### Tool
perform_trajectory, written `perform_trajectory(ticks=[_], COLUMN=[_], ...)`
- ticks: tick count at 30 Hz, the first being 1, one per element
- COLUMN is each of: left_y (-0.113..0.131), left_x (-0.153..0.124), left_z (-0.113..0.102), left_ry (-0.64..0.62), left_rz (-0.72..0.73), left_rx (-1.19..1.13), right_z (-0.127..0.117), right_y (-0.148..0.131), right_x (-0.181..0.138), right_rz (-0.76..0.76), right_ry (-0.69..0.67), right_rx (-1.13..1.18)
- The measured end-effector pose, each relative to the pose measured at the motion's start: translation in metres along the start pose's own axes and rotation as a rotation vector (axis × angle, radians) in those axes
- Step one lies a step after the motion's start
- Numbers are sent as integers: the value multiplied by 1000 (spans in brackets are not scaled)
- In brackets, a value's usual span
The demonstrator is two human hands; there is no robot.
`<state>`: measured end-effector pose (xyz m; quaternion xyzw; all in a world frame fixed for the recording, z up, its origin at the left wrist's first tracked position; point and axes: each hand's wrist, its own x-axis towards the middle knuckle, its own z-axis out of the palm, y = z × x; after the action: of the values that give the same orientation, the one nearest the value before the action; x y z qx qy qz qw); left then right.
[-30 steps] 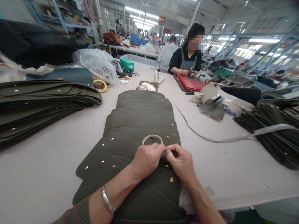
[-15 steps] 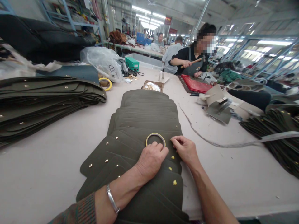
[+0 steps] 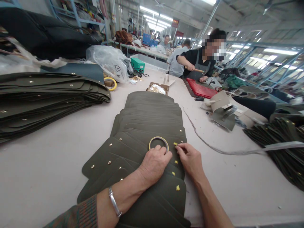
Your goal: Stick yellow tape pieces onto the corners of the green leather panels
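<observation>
My left hand (image 3: 155, 163) is closed on a narrow roll of yellow tape (image 3: 158, 138), which stands tilted above the overlapping dark olive panels (image 3: 152, 123). My right hand (image 3: 191, 158) makes a pinch at the panels' right side, with a small piece of yellow tape (image 3: 175, 143) at its fingertips. Below it, several more bits of yellow tape (image 3: 176, 162) lie on the panels in a rough column. Small metal rivets (image 3: 109, 162) dot the panels' left side, and a couple show near my right fingertips.
A tall stack of olive panels (image 3: 54, 98) lies left, another bundle (image 3: 277, 152) right. Beyond are an open box of metal pieces (image 3: 156, 88), a plastic bag (image 3: 108, 63) and a green box (image 3: 137, 65). Across the table (image 3: 52, 164), a person (image 3: 198, 60) holds a hammer over a red panel (image 3: 201, 88).
My right fingertips have shifted slightly down, and a yellow tape piece now shows at them. My left hand stays on the roll. The person opposite has lowered the hammer.
</observation>
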<state>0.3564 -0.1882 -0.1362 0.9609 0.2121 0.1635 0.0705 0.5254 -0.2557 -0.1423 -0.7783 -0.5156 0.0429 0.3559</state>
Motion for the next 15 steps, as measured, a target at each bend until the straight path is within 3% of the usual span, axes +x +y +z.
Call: perform_trajectory(ticks=[3, 11, 15], left_y=[0, 0, -1], left_x=[0, 0, -1], left_z=[0, -1, -4], left_ry=[-12, -17, 10], left_rz=[-5, -9, -17], left_rx=[5, -10, -40], right_z=[4, 13, 4], right_y=[-1, -7, -12], right_x=[0, 12, 15], right_rz=[-100, -74, -86], right_ry=[43, 47, -83], right_rx=[-118, -211, -203])
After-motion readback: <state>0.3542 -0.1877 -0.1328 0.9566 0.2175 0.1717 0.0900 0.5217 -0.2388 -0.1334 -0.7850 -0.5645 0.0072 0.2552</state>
